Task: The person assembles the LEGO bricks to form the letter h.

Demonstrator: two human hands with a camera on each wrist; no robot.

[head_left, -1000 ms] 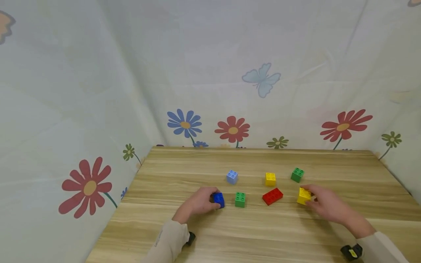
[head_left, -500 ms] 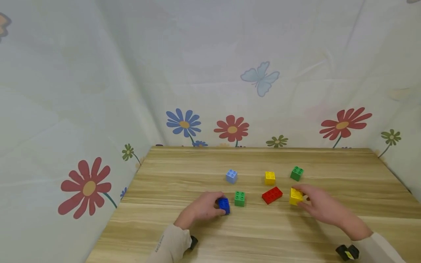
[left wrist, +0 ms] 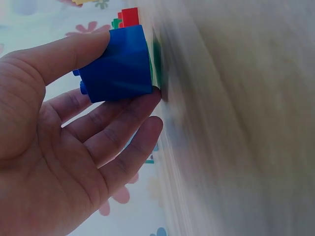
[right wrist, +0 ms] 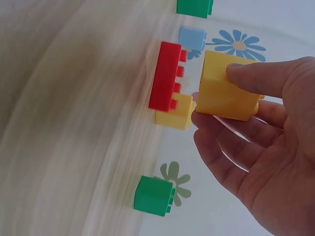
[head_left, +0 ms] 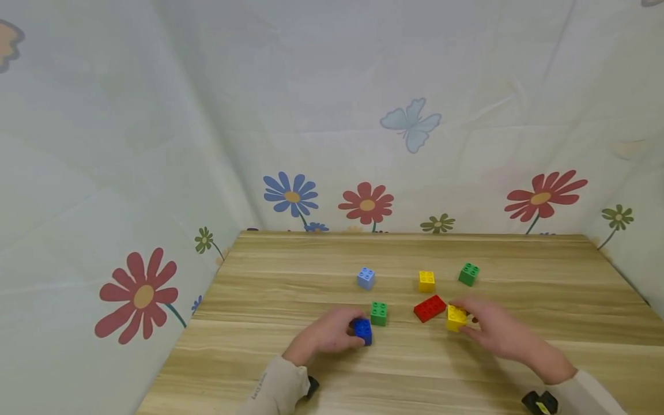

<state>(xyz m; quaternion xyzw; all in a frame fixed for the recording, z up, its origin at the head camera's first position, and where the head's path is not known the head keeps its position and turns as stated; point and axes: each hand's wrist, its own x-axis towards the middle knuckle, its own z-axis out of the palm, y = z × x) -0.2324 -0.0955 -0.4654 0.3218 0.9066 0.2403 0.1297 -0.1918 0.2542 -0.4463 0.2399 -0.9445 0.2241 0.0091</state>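
My left hand point(head_left: 334, 331) pinches a dark blue toy building brick point(left wrist: 118, 66) between thumb and fingers, just left and in front of a green brick point(head_left: 378, 313). In the left wrist view the blue brick's studs face left, toward the palm. Over on the right, my right hand point(head_left: 498, 328) pinches a yellow brick point(right wrist: 229, 86) by its sides. That brick is close to the near right end of a longer red brick point(head_left: 430, 309). In the right wrist view it hangs apart from the table surface.
Farther back on the wooden table point(head_left: 290, 259) are a light blue brick point(head_left: 366, 278), a second yellow brick point(head_left: 426, 281) and another green brick point(head_left: 469, 274). A white cloth with printed flowers point(head_left: 332, 132) rises behind the table and along its sides.
My left hand has moved right and a little nearer with the blue brick. My right hand has carried the yellow brick left, toward the red one. The other bricks stay put.
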